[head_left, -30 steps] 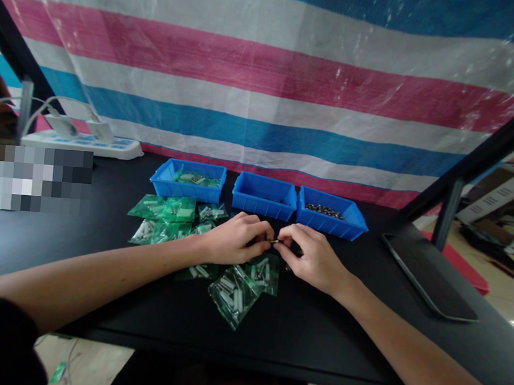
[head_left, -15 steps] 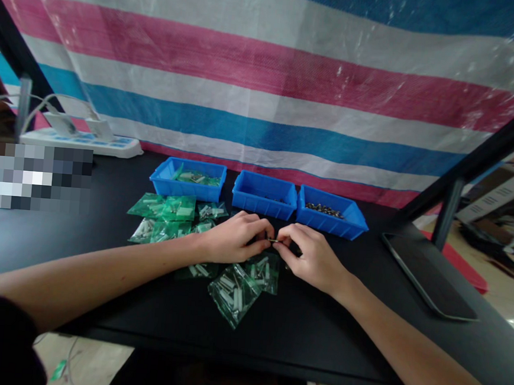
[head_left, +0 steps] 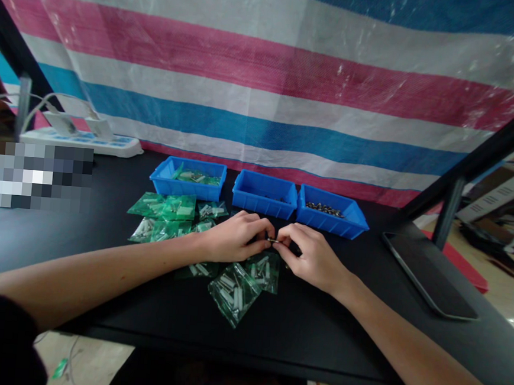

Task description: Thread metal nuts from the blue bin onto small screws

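Observation:
My left hand (head_left: pixel 242 237) and my right hand (head_left: pixel 308 253) meet above the table, fingertips pinched from both sides on a small thin metal piece (head_left: pixel 273 240). It has a brassy glint, possibly a screw, but is too small to make out. Just below my hands lie clear green packets (head_left: pixel 234 294) with white plugs and metal pieces inside. More green packets (head_left: pixel 173 209) are heaped beyond my left forearm. Behind my hands stands a blue bin (head_left: pixel 264 194) with a few small dark pieces. To its right, another blue bin (head_left: pixel 333 211) holds many small metal parts.
A third blue bin (head_left: pixel 188 178) at the left contains green packets. On the black table (head_left: pixel 316 339) a phone (head_left: pixel 428 276) lies at the right. A white power strip (head_left: pixel 83 142) with plugs sits at the back left. Striped sheeting (head_left: pixel 247 85) hangs behind.

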### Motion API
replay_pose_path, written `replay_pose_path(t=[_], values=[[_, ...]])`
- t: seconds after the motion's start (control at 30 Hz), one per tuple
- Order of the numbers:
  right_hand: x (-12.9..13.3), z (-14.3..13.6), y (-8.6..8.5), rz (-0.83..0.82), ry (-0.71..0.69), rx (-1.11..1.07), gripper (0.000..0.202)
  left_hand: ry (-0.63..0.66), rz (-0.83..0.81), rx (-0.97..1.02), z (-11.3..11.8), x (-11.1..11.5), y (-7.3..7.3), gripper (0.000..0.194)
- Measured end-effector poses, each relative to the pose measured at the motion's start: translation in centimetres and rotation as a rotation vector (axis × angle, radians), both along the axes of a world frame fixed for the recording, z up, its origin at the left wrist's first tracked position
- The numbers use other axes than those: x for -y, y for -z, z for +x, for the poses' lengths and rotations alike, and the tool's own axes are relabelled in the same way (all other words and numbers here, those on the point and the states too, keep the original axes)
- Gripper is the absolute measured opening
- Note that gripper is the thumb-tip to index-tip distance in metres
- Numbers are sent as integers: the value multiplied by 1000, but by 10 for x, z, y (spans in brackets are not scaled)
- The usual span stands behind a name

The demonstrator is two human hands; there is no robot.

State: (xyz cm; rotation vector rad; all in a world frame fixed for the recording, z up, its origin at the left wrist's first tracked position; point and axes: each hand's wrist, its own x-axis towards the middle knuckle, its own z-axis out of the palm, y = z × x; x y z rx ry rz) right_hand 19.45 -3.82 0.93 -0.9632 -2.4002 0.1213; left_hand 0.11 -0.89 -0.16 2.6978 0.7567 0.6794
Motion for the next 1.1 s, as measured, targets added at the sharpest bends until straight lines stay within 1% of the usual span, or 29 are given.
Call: replay_pose_path(t=[0.33, 1.1], values=[[1, -1, 1, 10, 15, -10, 10, 6, -2, 6, 0, -2, 2, 11], [-1, 0, 2, 7, -18, 12, 5, -1, 10, -2, -1, -1, 2, 11]])
